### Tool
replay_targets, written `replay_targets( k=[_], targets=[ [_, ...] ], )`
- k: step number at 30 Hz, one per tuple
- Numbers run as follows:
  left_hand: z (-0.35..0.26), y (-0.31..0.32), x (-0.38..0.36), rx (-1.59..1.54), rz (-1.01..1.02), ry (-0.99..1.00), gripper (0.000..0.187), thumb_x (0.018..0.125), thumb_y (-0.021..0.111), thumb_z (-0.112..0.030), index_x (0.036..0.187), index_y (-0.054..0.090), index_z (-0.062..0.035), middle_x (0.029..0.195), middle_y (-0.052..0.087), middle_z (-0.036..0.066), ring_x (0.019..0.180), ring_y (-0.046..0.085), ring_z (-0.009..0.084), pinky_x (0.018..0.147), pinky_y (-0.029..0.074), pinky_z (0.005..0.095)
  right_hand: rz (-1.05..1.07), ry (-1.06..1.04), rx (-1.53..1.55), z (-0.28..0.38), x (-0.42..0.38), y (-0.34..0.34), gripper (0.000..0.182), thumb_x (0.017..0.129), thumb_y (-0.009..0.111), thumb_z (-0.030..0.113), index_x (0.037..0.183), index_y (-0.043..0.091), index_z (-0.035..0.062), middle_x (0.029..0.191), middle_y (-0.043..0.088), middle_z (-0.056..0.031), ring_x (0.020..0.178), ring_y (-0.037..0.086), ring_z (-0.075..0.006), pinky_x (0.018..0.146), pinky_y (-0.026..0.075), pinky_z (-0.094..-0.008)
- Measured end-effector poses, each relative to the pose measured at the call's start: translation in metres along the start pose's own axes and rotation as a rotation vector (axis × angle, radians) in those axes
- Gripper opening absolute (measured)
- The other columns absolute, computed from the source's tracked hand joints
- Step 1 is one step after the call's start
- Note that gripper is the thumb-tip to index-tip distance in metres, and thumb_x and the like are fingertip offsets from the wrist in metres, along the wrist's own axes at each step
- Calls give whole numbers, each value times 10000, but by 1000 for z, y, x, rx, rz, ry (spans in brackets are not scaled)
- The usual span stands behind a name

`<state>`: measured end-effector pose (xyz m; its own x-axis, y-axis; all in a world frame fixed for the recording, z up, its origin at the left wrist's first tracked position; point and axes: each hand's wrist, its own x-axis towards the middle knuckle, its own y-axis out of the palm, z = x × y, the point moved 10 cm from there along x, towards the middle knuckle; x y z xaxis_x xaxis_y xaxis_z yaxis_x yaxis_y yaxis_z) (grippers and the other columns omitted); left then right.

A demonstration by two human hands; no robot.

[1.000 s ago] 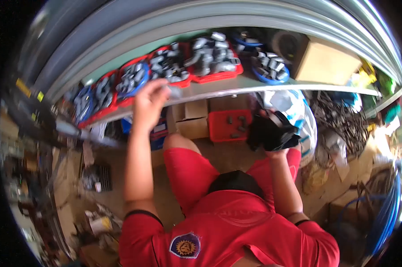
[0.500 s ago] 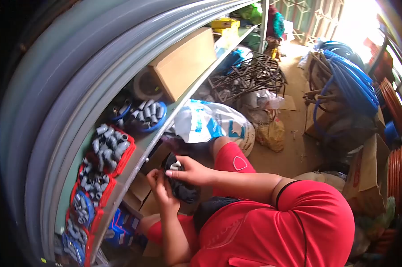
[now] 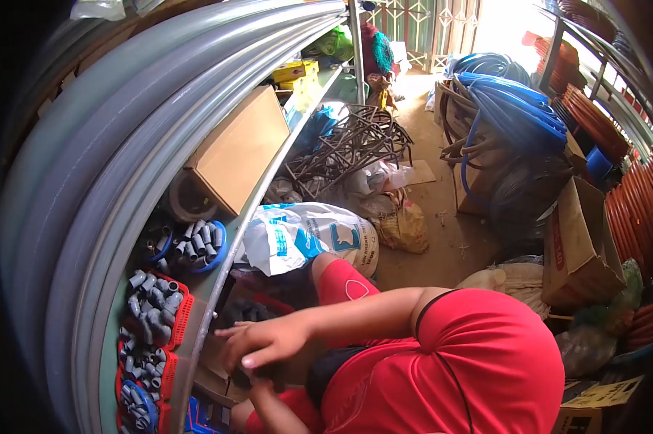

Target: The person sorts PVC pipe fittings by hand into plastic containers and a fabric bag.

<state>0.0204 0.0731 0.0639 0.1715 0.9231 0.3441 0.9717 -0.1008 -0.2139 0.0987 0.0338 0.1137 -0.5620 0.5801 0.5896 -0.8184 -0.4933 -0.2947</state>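
Black bag (image 3: pixel 268 375): only a dark scrap of it shows to us, tucked under the right hand and just in front of the metal shelf (image 3: pixel 221 286) edge, low against the person's lap.

Right hand (image 3: pixel 261 341): palm down, fingers spread and slightly curled, lying over the bag; we cannot tell whether it grips the bag or merely rests on it. The forearm runs back from the shelf edge to the red shirt sleeve (image 3: pixel 478 340), elbow bent.

Left hand (image 3: pixel 257 387): mostly hidden beneath the right one, wrist rising toward the bag from below; its grip is not visible to us.

On the shelf, beside the hands: a red basket (image 3: pixel 156 307) of grey pipe fittings. Further along the shelf, a blue bowl (image 3: pixel 200 246) of fittings, then a cardboard box (image 3: pixel 239 152). Below the shelf, past the knee, a white printed sack (image 3: pixel 304 239). Well away from the shelf, blue hose coils (image 3: pixel 514 101).
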Motion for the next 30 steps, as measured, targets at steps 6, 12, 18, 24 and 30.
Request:
replay_targets(
  k=[6,12,18,24,30],
  targets=[
    [34,-2,-4,-180,5,-78,375,911,650,-204,1223,556,-20,1232,583,107,1134,570,215,996,460,383,-543,348,-494,-8,-40,-53,772,860,715,518,1388,468,12,1245,593,-233,1267,520,-382,1088,391,-471],
    [47,-11,-2,-164,-97,-143,435,895,635,-149,1289,495,-26,1257,554,102,1171,550,213,1016,453,387,-463,435,-35,-37,-56,-32,780,896,700,454,1432,415,-36,1242,625,-243,1114,645,-339,954,511,-411],
    [25,5,-7,-95,173,155,412,879,636,-87,1264,507,-21,1196,552,97,1167,546,231,1028,430,378,-608,424,-274,-32,-65,-46,475,965,636,396,1155,558,-32,988,654,-205,958,654,-304,818,501,-410],
    [-13,10,-17,32,144,348,412,851,663,-79,1225,504,-8,1159,550,115,1137,541,253,1001,423,387,-831,387,71,-38,-67,-52,347,987,623,357,948,598,13,837,627,-70,807,596,-129,706,480,-342],
    [-42,8,-17,110,88,427,328,825,687,-93,1126,579,-20,1192,532,151,1180,515,320,1030,392,432,-682,290,1461,-73,-65,-19,603,978,547,545,1274,610,23,1212,665,-95,1060,647,-183,957,508,-348]
  ],
)
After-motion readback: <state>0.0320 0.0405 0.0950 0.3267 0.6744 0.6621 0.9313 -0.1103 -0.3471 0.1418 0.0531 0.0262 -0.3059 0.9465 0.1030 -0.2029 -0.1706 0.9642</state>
